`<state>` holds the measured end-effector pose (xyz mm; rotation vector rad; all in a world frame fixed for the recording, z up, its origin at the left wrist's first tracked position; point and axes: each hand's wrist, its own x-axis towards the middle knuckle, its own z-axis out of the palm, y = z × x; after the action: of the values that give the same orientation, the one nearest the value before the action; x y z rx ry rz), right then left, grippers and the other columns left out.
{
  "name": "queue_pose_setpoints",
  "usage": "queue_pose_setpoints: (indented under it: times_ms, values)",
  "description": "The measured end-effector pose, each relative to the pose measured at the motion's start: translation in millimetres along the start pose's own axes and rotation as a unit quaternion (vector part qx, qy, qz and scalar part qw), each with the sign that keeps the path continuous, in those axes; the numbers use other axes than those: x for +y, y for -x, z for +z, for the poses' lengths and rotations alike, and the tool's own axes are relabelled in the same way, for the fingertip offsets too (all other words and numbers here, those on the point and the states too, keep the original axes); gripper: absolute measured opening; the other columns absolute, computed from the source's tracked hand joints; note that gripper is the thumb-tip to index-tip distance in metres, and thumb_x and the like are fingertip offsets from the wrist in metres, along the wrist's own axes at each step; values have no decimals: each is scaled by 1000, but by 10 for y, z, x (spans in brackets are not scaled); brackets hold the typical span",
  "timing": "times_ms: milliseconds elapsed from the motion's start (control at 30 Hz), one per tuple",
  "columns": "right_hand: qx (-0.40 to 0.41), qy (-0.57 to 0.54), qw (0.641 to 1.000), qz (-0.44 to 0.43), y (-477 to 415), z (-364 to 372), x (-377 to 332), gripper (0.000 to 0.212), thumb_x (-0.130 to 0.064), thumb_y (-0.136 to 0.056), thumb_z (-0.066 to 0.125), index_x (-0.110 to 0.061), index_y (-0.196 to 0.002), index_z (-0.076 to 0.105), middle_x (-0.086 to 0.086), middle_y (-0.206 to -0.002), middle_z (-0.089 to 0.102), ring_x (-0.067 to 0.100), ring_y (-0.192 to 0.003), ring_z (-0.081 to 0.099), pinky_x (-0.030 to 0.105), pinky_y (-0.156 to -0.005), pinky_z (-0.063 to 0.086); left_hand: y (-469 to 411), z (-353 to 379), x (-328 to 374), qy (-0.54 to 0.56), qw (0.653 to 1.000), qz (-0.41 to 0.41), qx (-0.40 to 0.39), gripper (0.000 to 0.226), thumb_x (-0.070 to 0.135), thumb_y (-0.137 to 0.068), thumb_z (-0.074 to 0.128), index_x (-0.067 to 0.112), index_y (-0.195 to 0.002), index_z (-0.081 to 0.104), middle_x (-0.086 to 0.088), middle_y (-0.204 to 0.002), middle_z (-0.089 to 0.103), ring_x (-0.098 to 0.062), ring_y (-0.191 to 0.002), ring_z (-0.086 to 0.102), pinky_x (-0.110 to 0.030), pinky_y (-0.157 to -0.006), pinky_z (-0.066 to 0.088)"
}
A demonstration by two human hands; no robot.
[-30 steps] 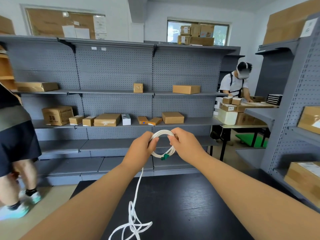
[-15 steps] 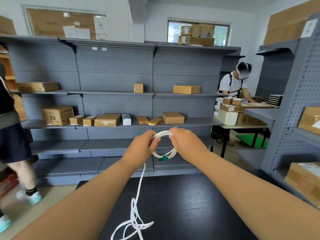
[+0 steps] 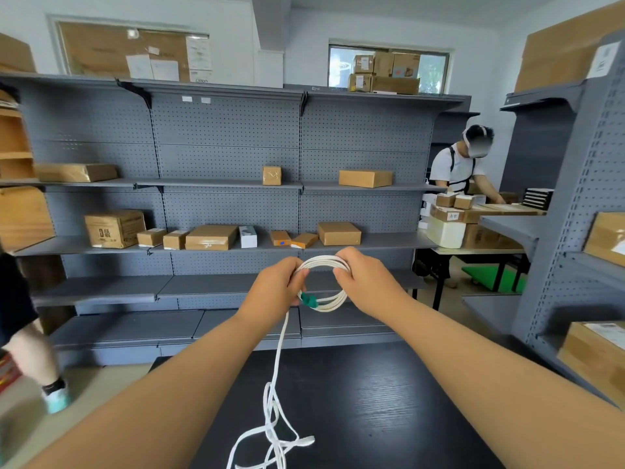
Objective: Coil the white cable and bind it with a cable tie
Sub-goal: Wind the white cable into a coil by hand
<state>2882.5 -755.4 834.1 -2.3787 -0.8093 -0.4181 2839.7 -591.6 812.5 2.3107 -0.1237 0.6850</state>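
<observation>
Hands coiling white cable (image 3: pixel 323 282)
Left hand (image 3: pixel 275 286) and right hand (image 3: pixel 367 282) grip opposite coil sides; loose end trails onto table (image 3: pixel 372 401).

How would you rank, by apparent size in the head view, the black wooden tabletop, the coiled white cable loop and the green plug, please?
1. black wooden tabletop
2. coiled white cable loop
3. green plug on that loop
The tabletop is nearest the camera, yet it is clearly the largest anyway.

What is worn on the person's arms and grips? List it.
Nothing visible: the left arm and right arm are bare, with no sleeves in frame, and the left grip and right grip show no gloves or watch.
</observation>
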Motion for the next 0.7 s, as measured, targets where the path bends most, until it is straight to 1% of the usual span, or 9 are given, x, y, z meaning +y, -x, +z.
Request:
queue_pose_setpoints:
  times_ms: [33,100,133,200,333,433,533,633,700]
  values:
    - [-16,36,999,-14,-8,-12,-12,19,-22,-96,41,-14,-110,50,6,-94,60,24,-82,53,31,-65,35,-1,-1,2,-23,1000,9,-9,16,23,-97,43,17,-85,50,3,-68,57,-4,-54,53,-8,-50,40]
    - [-48,124,990,-41,-21,-24,-37,17,-22,-97,38,-11,-107,47,10,-96,59,25,-78,50,34,-63,36,-5,4,6,-61,998,28,-21,15,24,-97,43,18,-85,49,1,-69,58,-12,-58,56,-21,-57,46]
    - [-60,164,983,-53,-28,-26,-47,17,-22,-98,36,-10,-105,47,12,-95,59,25,-75,47,34,-61,34,-9,5,6,-74,996,35,-23,15,25,-97,43,19,-85,49,3,-68,57,-14,-59,56,-23,-56,45]
    - [-70,199,975,-63,-44,-33,-55,18,-22,-99,35,-9,-102,46,12,-91,57,24,-71,43,33,-58,29,-17,8,-6,-86,995,40,-25,13,26,-97,42,20,-86,48,7,-65,53,-11,-57,53,-19,-52,38]
    - [-75,141,987,-25,-60,-38,-43,20,-24,-99,38,-11,-103,51,7,-88,56,23,-74,48,33,-61,34,-4,47,-45,-12,999,24,-22,14,25,-97,43,18,-90,53,9,-68,53,-5,-59,50,-16,-54,40]
    - [-68,52,996,8,-49,-40,-33,17,-24,-98,40,-13,-96,53,8,-89,60,24,-80,53,35,-69,40,31,99,-29,104,995,4,-7,21,25,-97,42,22,-80,53,6,-67,50,-2,-56,47,-8,-50,40]
    - [-81,24,996,10,-32,-63,-22,16,-23,-97,42,-15,-91,54,5,-85,59,21,-75,53,34,-69,41,51,126,-14,212,976,-39,-8,25,29,-97,40,26,-81,59,5,-65,50,-1,-53,46,-9,-48,41]
    - [-125,42,991,5,-30,-114,-10,17,-23,-96,44,-13,-93,57,9,-90,63,19,-72,50,32,-69,39,48,130,-24,203,978,-51,-6,31,31,-98,40,25,-77,62,5,-60,49,1,-46,45,-11,-45,40]
    - [-157,87,984,-5,-39,-142,-11,17,-24,-96,44,-13,-90,55,9,-94,64,19,-78,51,32,-69,38,39,128,-19,197,979,-57,-15,35,32,-98,40,23,-70,59,7,-52,51,0,-41,43,-16,-45,38]
